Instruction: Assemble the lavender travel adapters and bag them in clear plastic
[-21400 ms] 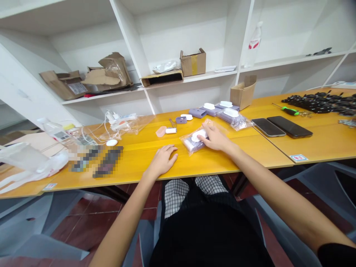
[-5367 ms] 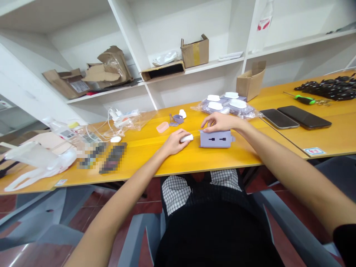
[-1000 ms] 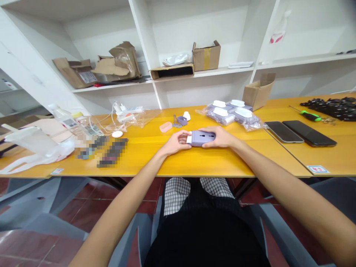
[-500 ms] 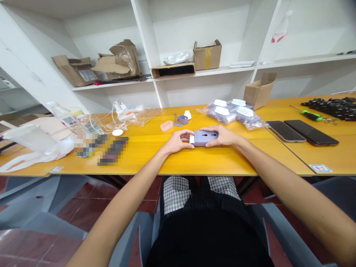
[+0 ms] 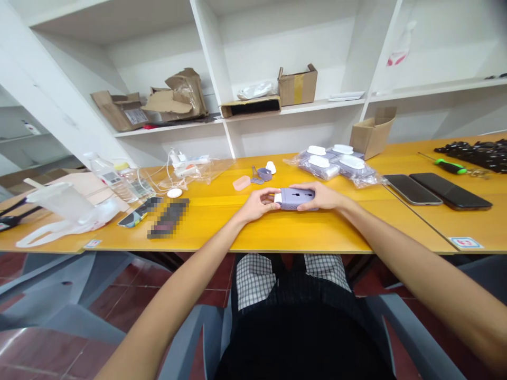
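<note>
A purple plastic case with two black keyhole-shaped slots lies on its side near the middle of the table. My right hand is closed round its right end, thumb in front and fingers over the back. A white end piece sticks out at the left of the case. My left hand pinches this white piece between thumb and fingers. Behind my hands lie a flat pink oval piece, a small purple ring-like part and a white cap.
Several bagged purple units with white tops lie behind to the right. Two phones and a green-handled screwdriver are farther right. At left are a plastic cup, bottles and cables. An open carton stands against the shelf.
My view has shifted slightly, so the table and shelves appear a little lower and to the right. Both hands stay on the purple case and its white end.
</note>
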Tool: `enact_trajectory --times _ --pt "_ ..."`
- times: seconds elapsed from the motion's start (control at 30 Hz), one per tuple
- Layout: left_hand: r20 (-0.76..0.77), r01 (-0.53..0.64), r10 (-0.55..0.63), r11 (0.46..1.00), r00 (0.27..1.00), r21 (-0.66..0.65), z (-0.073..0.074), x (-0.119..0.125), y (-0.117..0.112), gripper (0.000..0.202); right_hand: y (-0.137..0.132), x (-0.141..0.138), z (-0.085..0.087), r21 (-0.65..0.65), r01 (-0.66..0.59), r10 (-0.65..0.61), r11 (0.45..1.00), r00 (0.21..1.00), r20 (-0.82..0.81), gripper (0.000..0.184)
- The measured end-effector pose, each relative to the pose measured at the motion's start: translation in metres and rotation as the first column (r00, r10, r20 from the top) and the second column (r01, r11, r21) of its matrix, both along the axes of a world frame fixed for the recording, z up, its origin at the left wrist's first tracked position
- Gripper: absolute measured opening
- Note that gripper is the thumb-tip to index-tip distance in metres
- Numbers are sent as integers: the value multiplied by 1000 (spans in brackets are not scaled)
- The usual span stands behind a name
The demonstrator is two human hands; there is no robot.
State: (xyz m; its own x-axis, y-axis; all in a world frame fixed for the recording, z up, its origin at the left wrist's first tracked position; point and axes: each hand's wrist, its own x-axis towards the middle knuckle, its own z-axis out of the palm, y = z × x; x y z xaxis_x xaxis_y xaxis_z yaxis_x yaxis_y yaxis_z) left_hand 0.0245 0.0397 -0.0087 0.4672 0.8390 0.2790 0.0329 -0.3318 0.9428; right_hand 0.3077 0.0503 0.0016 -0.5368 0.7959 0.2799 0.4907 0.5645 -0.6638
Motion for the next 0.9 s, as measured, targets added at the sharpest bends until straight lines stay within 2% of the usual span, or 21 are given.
enact_trajectory --times 0.33,0.73,0.9 --pt "4 24 -24 999 1000 -27 -2 -1 -1 54 3 3 -2 -13 5 -5 1000 1000 7 84" --pt "-27 -1 1 1000 1000 7 -3 -1 0 54 1 -1 -2 23 9 -10 1000 1000 22 84" --pt "-50 3 -1 999 999 33 -5 -1 4 57 -2 -2 2 -28 29 -29 999 1000 4 87"
